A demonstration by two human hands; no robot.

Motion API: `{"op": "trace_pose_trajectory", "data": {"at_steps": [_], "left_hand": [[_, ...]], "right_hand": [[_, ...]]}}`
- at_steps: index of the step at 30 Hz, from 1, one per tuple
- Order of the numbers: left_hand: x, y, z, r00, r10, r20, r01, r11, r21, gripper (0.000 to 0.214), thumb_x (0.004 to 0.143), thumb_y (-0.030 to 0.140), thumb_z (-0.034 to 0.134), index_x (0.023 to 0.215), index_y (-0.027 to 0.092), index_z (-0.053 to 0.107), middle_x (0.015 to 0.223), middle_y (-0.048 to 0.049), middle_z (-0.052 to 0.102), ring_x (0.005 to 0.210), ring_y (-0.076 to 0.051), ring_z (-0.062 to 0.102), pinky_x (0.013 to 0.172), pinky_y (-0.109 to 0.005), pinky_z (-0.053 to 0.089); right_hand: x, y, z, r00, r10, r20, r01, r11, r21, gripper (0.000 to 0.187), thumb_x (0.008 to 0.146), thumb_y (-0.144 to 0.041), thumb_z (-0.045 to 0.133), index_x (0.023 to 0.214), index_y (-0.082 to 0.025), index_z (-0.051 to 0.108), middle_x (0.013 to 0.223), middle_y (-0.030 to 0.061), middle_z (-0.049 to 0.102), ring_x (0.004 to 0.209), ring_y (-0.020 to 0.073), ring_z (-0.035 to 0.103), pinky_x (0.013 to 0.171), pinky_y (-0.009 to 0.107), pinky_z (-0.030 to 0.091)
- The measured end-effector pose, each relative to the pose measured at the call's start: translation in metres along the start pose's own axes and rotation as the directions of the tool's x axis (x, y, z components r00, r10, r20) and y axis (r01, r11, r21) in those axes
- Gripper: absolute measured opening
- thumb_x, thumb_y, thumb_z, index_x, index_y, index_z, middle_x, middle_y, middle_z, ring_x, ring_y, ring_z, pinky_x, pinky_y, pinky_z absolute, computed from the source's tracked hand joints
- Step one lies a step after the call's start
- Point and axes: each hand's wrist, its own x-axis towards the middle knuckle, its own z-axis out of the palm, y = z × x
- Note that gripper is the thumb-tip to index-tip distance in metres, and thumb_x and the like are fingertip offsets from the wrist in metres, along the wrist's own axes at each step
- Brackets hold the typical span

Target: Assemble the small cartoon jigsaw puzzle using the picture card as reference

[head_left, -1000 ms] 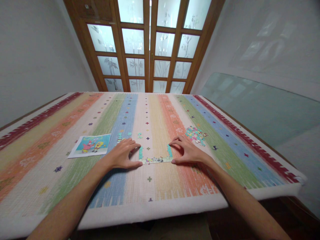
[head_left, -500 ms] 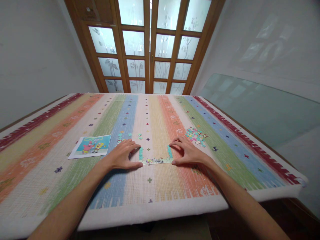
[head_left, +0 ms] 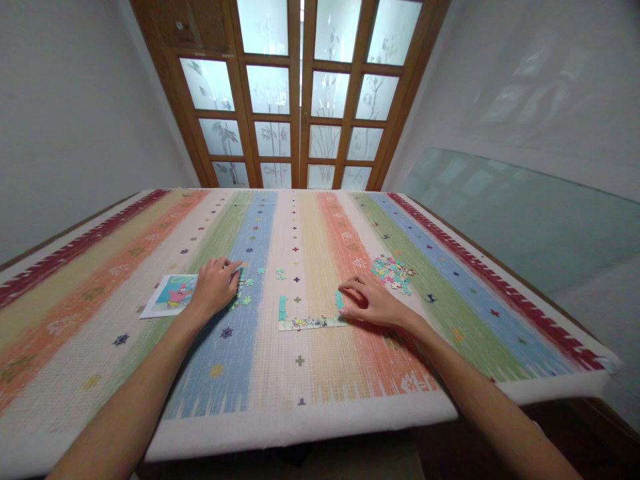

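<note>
Puzzle border, three-sided and open toward the far side, lay at the near middle of the cloth, with the right hand loosely curved at its right edge, clenching nothing. Having just left the border's left side, the left hand reached the loose pieces beside the picture card, its grip impossible to tell; work had apparently turned from steadying to choosing. Farther right sat the mixed pile.

No text, label, brand, number or sign legible on tablecloth, printed picture or puzzle pieces.
</note>
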Motion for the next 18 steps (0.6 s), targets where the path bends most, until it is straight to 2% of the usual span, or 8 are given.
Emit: {"op": "trace_pose_trajectory", "data": {"at_steps": [5,9,14,18], "left_hand": [[0.001,0.000,0.003,0.993,-0.038,0.110,0.033,0.999,0.038,0.042,0.097,0.025,0.041,0.123,0.018,0.073,0.110,-0.0172,0.067,0.106,-0.037,0.057,0.086,-0.047,0.046],[0.003,-0.005,0.006,0.992,-0.069,0.104,0.071,0.997,-0.013,0.038,0.095,0.029,0.045,0.116,0.016,0.075,0.110,-0.0165,0.068,0.108,-0.037,0.057,0.091,-0.047,0.046],[0.004,-0.009,0.010,0.993,-0.073,0.096,0.078,0.996,-0.051,0.038,0.094,0.030,0.046,0.118,0.019,0.074,0.110,-0.0152,0.067,0.107,-0.036,0.058,0.091,-0.048,0.047],[0.004,-0.009,0.011,0.994,-0.100,0.050,0.107,0.983,-0.149,0.031,0.090,0.030,0.052,0.107,0.019,0.075,0.107,-0.0152,0.067,0.107,-0.037,0.058,0.092,-0.050,0.047]], "right_hand": [[0.000,0.001,0.001,1.000,-0.015,-0.012,0.015,1.000,-0.023,0.031,0.092,-0.043,0.070,0.115,-0.023,0.068,0.115,0.0125,0.066,0.107,0.0295,0.062,0.097,0.048,0.050],[0.001,0.001,0.002,1.000,-0.016,-0.022,0.015,1.000,-0.014,0.027,0.094,-0.042,0.069,0.114,-0.024,0.069,0.115,0.0119,0.066,0.106,0.0289,0.063,0.097,0.047,0.050],[0.001,0.002,0.004,0.999,-0.023,-0.040,0.022,1.000,-0.017,0.024,0.095,-0.041,0.069,0.112,-0.024,0.070,0.114,0.0118,0.067,0.105,0.0290,0.063,0.095,0.046,0.051],[0.002,0.004,0.006,0.997,-0.039,-0.064,0.038,0.999,-0.015,0.020,0.095,-0.038,0.069,0.108,-0.024,0.070,0.111,0.0114,0.068,0.103,0.0286,0.064,0.093,0.045,0.051]]}}
